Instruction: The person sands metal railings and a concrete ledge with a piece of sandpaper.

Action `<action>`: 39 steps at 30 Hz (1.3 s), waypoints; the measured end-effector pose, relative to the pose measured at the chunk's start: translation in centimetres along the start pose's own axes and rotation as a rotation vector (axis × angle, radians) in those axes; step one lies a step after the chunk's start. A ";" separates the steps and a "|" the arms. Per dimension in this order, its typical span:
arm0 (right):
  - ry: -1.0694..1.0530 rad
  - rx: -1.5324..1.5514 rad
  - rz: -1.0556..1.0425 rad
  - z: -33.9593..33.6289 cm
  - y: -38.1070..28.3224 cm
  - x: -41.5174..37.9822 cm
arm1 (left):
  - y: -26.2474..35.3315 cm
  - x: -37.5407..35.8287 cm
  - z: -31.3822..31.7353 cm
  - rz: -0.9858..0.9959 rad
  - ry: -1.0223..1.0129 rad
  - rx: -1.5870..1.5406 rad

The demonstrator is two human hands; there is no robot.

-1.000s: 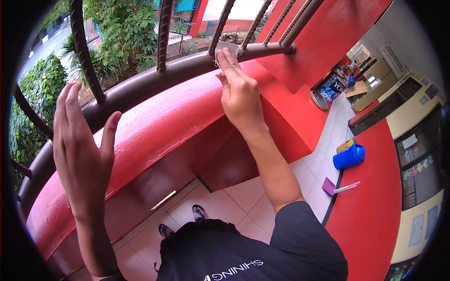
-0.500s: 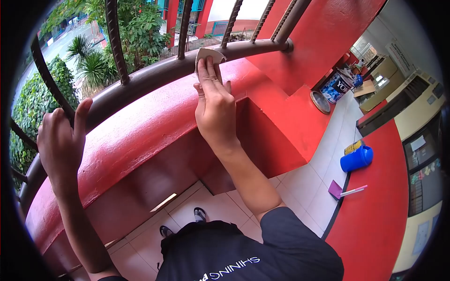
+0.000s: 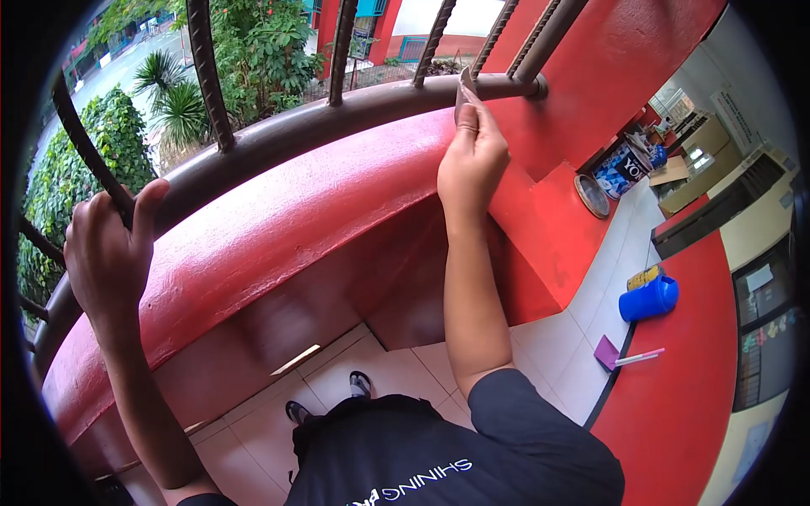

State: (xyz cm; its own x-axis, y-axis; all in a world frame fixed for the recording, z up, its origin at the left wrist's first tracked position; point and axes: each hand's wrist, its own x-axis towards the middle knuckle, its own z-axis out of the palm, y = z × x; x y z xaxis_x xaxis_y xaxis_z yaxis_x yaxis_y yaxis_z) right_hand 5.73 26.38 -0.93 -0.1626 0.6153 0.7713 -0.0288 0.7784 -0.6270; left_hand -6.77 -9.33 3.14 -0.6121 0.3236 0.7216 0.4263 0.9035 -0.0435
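Up at the far right end of the railing, my right hand (image 3: 472,160) pinches a small piece of sandpaper (image 3: 464,87) between thumb and fingertips, holding it upright on edge so only its thin grey side shows. The sheet touches the brown horizontal rail (image 3: 337,118) just left of where that rail meets the red pillar (image 3: 607,67), and it stands between two of the twisted vertical bars (image 3: 430,42). My forearm rises straight from the lower middle of the view to reach it.

Over at the left end of the same rail, my left hand (image 3: 105,253) is clenched around another twisted bar (image 3: 84,143), thumb pointing up along the rail. Both hands are well apart, with the long curve of the red parapet ledge (image 3: 278,228) running beneath them.

Below the ledge, on the tiled floor (image 3: 405,371), my shoes (image 3: 359,384) show beside my black shirt. Beyond the pillar's low red step, a paint can (image 3: 623,169) stands with its round lid (image 3: 591,196) lying just beside it. Farther right on the floor, a blue bucket (image 3: 648,298) lies near the edge of a curved red surface, and a purple dustpan (image 3: 609,352) rests close by. Green shrubs (image 3: 245,51) fill the view past the bars.
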 end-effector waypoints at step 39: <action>-0.486 0.798 0.487 -13.5 -9.7 -13.0 | 14.7 -8.8 -0.6 -0.154 -1.144 -2.148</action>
State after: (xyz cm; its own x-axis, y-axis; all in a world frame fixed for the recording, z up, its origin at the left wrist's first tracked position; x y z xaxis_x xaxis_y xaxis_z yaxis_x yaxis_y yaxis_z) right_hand 21.39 12.53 -3.44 -0.7041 0.5859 0.4011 -0.4663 0.0445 -0.8835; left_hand 5.27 0.95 -3.42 -0.3444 0.9299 0.1293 -0.2860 -0.2351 0.9290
